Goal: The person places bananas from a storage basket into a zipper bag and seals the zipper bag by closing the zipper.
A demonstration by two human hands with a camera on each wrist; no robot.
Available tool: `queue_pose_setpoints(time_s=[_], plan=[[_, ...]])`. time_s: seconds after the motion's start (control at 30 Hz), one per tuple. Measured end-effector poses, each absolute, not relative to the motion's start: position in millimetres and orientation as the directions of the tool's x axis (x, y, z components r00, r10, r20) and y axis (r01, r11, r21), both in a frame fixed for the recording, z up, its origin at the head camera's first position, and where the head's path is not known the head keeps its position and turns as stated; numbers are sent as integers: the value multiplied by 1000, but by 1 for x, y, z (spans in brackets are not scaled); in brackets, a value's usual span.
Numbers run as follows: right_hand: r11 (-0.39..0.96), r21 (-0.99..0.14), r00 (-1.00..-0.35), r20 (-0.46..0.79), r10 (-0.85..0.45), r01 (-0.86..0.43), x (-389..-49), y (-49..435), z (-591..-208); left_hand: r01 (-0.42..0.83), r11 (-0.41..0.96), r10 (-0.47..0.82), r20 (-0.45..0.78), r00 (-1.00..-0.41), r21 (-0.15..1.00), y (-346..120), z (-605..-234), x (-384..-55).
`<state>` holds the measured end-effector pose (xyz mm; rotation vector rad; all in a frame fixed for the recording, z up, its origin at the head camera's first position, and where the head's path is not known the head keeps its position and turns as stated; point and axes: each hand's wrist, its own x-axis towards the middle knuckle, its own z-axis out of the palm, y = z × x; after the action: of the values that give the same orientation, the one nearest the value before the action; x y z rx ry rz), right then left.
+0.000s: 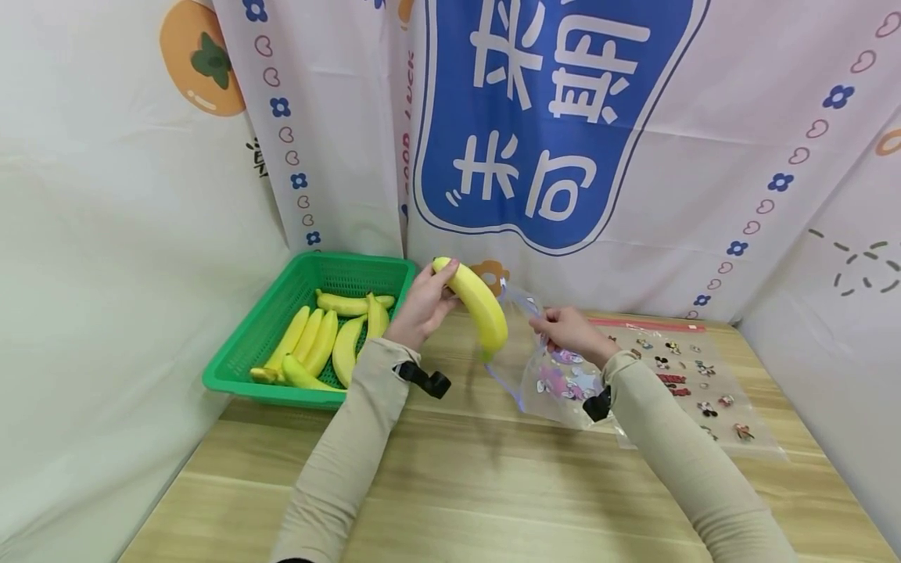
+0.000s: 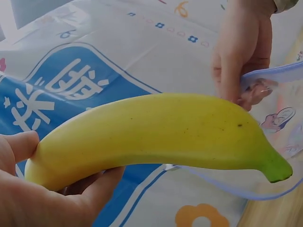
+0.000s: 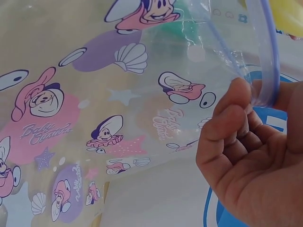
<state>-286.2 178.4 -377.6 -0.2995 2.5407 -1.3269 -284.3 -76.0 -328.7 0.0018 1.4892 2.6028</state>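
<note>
My left hand grips a yellow banana by one end. In the left wrist view the green stem end of the banana points away from the hand, right at the open mouth of a clear zip bag. The right hand pinches the bag's purple rim and holds its mouth apart above the table. Seen from the right wrist, the zip bag carries pink and purple cartoon prints and shells, and the thumb and fingers of the right hand close on its edge.
A green plastic basket with several bananas stands at the left of the wooden table. Flat on the right side lies another clear bag with a red zip and small cartoon prints. A printed curtain hangs behind.
</note>
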Motion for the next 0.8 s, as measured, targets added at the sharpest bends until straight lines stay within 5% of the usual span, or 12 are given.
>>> queue_pose_setpoints(time_s=[0.4, 0.8], plan=[[560, -824, -948, -105, -299, -86, -286, 176, -373, -116, -491, 57, -101, -993, 864, -56, -367, -285], [546, -833, -964, -66, -257, -89, -285, 175, -370, -16, -233, 49, -5, -999, 972, -49, -392, -284]])
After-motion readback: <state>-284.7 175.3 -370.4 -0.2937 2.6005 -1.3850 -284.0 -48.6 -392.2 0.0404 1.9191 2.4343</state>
